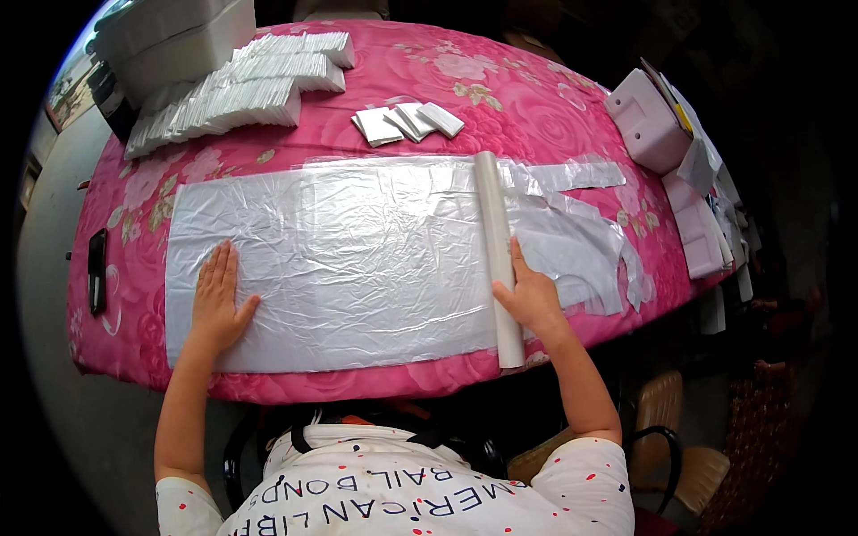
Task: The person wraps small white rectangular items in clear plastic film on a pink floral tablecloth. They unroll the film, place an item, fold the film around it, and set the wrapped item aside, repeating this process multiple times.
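A stack or sheet of thin white plastic bags (384,259) lies spread flat and wrinkled before me. Its right end splits into a narrow strip (581,175) and a wider crumpled flap (572,237), like the handles of a carrier bag. My left hand (219,299) rests palm down on the left part of the plastic, with fingers stretched and thumb apart. Across the right part lies a long pale grey tube (493,214). My right hand (532,299) holds the tube near its lower half, thumb over it and index finger along its right side; the other fingers are partly hidden.
Pink floral cloth (402,380) covers the table. Rows of folded white packets (241,89) stand at the far left beside a white foam box (174,45). Several loose packets (407,123) lie beyond the plastic. A black phone (97,272) is at left, another foam box (645,121) at right.
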Demonstrator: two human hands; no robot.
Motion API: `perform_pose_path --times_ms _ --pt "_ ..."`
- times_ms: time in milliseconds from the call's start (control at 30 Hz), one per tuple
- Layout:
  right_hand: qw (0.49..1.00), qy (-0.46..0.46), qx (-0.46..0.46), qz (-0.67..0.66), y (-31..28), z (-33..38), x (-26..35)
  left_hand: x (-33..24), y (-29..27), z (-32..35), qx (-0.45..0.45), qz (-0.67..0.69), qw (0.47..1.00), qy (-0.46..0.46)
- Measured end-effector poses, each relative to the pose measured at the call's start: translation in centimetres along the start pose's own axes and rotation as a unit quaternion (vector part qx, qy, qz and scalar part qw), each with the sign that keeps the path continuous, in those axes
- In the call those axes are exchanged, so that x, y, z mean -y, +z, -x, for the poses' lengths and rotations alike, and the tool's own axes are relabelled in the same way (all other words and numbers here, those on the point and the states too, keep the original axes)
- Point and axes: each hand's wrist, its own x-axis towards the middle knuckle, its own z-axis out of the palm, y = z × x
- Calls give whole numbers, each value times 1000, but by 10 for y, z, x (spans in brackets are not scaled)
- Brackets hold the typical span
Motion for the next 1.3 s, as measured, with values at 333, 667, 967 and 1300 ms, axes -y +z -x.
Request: perform_pose_path --times_ms 333,667,967,1300 --pt "971 188 -144 -22 -53 1 -118 -2 3 -6 -2 19 1000 19" --pt "975 -104 98 -172 19 53 92 -126 -1 -25 -13 238 950 200" --pt "951 -287 -116 -9 47 9 24 -168 10 -28 26 225 950 215" --pt "962 28 -272 16 25 -16 -179 -181 -4 -39 49 202 952 225"
